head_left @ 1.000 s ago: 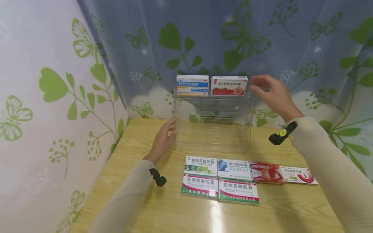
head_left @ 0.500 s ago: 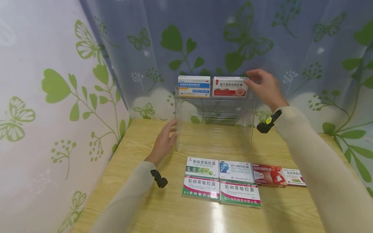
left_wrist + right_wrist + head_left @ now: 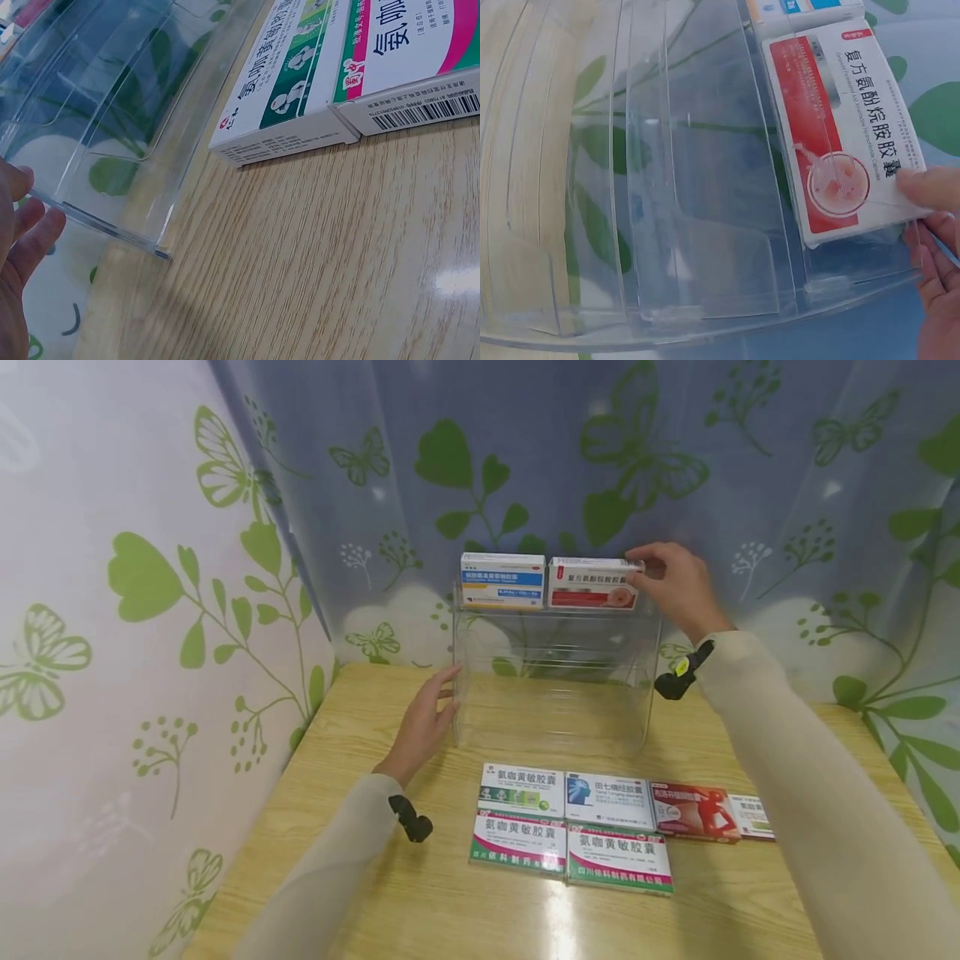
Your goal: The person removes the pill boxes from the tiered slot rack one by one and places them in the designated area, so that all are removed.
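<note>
A clear tiered display rack point(image 3: 551, 693) stands on the table. Its top tier holds a blue and white medicine box point(image 3: 502, 581) on the left and a red and white medicine box point(image 3: 592, 585) on the right, side by side. My right hand point(image 3: 684, 589) pinches the right end of the red and white box; in the right wrist view the thumb point(image 3: 930, 187) lies on its front, with fingers beyond the edge. At the rack's left side my left hand point(image 3: 418, 724) touches the clear wall, its fingers point(image 3: 34, 240) extended.
In front of the rack lie several medicine boxes in two rows, among them a green and white box point(image 3: 521, 788), a red box point(image 3: 693, 810) and a pink and green box point(image 3: 618, 860). My right sleeve partly covers the rightmost box point(image 3: 752, 817). A patterned curtain point(image 3: 525, 460) hangs behind.
My right hand has moved left from beside the red and white medicine box and now pinches its right end. The left hand has stayed at the rack's side.
</note>
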`<move>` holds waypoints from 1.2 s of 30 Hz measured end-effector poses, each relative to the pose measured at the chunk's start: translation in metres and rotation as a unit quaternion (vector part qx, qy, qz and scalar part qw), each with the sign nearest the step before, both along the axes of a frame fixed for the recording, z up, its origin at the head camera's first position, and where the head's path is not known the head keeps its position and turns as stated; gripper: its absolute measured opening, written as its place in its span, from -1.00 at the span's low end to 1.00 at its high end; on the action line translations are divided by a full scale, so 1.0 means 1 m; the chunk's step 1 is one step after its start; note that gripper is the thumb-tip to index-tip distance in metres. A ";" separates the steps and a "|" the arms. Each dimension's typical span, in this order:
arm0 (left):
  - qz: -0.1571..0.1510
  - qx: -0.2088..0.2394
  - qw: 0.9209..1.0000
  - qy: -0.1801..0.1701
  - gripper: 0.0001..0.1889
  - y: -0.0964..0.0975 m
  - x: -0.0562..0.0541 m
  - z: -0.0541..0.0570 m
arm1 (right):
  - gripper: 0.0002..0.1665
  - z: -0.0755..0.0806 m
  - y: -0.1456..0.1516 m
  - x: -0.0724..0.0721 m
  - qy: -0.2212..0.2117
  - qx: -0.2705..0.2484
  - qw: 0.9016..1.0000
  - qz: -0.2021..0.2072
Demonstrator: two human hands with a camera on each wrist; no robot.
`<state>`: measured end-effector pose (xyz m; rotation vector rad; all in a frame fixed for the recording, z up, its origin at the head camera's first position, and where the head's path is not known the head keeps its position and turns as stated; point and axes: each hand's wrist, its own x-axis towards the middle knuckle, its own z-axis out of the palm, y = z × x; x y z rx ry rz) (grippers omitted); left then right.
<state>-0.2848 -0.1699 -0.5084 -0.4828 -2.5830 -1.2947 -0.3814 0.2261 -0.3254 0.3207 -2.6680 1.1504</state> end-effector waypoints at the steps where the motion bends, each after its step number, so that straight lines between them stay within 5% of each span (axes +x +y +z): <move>1: -0.001 0.001 1.000 -0.001 -0.34 0.000 0.000 0.000 | -0.49 -0.001 0.000 0.000 0.010 0.006 1.000 0.000; 6: -0.003 0.001 1.000 -0.006 -0.32 0.003 0.000 -0.002 | -0.61 0.002 -0.003 0.004 0.089 -0.029 0.996 -0.008; 12: -0.001 -0.001 1.000 0.001 -0.32 0.000 0.000 -0.005 | -0.67 0.027 -0.001 0.023 0.183 -0.151 0.971 0.010; 18: -0.005 -0.001 1.000 0.019 -0.33 -0.002 0.001 -0.004 | -0.62 0.032 0.031 0.066 0.170 -0.155 0.973 0.015; 23: -0.004 -0.006 1.000 0.025 -0.33 -0.001 0.000 -0.002 | -0.59 0.006 0.071 0.110 0.135 -0.111 0.984 0.017; 29: -0.006 -0.002 1.000 0.020 -0.31 -0.001 -0.001 0.000 | -0.60 -0.044 0.117 0.167 0.093 -0.085 0.992 0.006; 36: -0.010 0.006 1.000 0.015 -0.32 0.001 -0.002 -0.001 | -0.62 -0.110 0.167 0.223 -0.031 -0.005 0.999 -0.008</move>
